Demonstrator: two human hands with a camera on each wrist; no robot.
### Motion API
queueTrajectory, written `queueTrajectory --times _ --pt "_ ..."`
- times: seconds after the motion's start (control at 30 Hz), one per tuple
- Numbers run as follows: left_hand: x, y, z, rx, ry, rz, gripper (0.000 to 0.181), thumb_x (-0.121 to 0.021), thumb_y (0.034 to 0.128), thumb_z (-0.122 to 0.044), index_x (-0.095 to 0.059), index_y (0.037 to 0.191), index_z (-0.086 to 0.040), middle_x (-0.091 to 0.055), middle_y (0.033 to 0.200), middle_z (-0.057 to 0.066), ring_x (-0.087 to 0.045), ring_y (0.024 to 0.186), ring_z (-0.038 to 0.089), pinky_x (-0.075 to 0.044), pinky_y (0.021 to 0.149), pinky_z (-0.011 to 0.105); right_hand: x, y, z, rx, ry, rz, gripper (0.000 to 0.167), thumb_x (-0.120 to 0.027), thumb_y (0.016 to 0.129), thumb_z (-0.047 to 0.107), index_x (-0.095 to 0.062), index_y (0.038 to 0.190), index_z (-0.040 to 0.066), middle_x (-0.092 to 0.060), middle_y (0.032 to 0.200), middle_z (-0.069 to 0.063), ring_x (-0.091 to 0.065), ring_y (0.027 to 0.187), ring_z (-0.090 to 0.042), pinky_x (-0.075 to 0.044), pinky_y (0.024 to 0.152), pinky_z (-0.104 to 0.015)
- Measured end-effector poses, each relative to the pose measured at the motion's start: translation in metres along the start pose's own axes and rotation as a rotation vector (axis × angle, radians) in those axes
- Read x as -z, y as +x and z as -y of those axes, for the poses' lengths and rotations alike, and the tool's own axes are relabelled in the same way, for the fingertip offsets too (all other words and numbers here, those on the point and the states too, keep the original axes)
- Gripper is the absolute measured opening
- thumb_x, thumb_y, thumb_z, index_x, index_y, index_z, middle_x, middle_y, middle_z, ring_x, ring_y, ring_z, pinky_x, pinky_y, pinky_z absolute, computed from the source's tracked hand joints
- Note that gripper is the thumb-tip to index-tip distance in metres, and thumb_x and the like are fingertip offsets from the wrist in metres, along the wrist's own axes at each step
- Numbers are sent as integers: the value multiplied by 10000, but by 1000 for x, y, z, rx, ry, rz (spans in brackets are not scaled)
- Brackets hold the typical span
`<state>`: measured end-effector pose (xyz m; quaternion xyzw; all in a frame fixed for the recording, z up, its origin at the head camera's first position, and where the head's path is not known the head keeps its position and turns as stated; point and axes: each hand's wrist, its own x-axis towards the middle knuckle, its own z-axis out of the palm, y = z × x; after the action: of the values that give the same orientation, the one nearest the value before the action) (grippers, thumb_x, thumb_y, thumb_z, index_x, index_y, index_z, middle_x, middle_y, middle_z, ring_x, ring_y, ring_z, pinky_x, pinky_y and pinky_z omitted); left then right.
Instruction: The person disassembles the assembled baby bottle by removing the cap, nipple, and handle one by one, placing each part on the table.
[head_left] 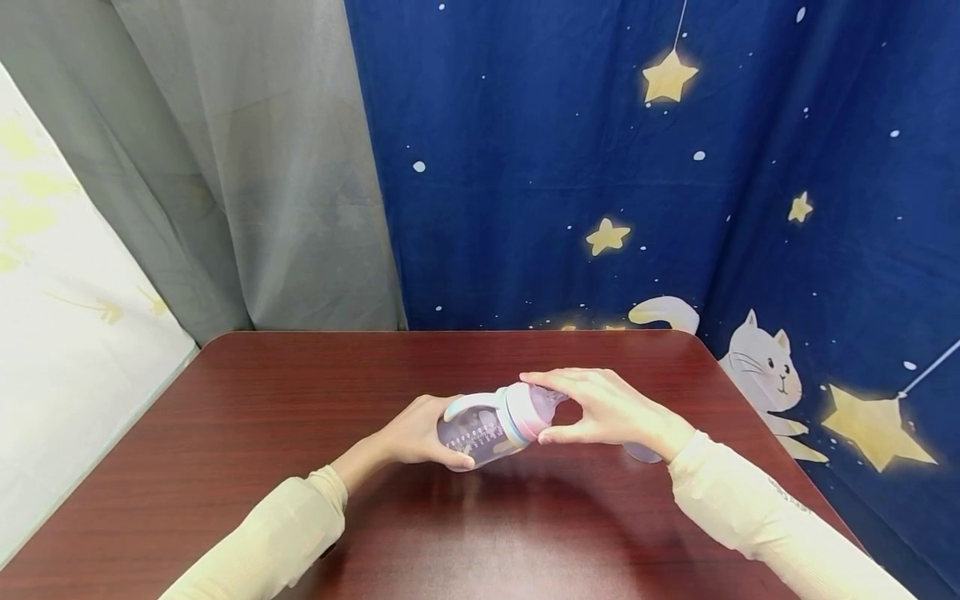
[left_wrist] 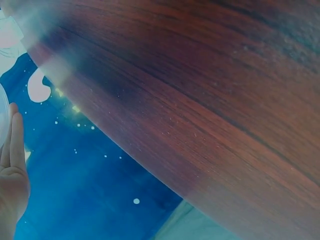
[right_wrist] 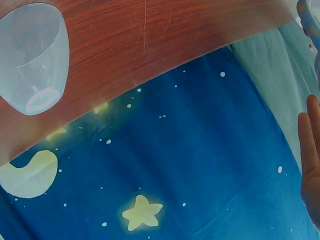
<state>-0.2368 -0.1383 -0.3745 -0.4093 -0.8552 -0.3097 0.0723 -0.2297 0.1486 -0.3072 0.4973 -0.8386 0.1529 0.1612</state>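
A clear baby bottle (head_left: pixel 474 437) with a pink collar, a pale blue handle and printed measuring marks is tilted above the table, its teat end up and to the right. My left hand (head_left: pixel 416 433) grips its lower body, thumb in front. At the collar, my right hand (head_left: pixel 600 406) holds the bottle between thumb and fingers, with the teat (head_left: pixel 553 397) toward its palm. Part of the left hand (left_wrist: pixel 14 185) shows at the edge of the left wrist view. Likewise, the right hand (right_wrist: pixel 311 165) is only partly seen in the right wrist view.
A clear plastic cap (right_wrist: pixel 35 60) stands on the dark red wooden table (head_left: pixel 300 383); in the head view, my right wrist partly covers this cap (head_left: pixel 642 452). Behind the table's far edge hang a grey curtain (head_left: pixel 262 167) and a blue star-patterned curtain (head_left: pixel 525 167).
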Motion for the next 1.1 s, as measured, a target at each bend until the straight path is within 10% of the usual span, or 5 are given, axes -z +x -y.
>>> queueTrajectory --times 0.67,1.1 --pt "-1 1 -1 -2 -2 -9 673 -736 567 -530 -554 1126 -204 -558 803 -165 -508 686 24 -418 572 202 -3 -2 5 -190 -32 28 649 -511 707 671 -480 1244 306 -545 1103 141 -511 950 -35 -432 754 -290" --pt "-1 2 -2 10 6 9 645 -731 565 -543 -560 1090 -210 -551 789 -172 -504 671 22 -415 554 201 -2 -2 5 -146 2 34 647 -543 710 642 -511 1215 239 -565 1083 102 -529 912 -38 -442 730 -269"
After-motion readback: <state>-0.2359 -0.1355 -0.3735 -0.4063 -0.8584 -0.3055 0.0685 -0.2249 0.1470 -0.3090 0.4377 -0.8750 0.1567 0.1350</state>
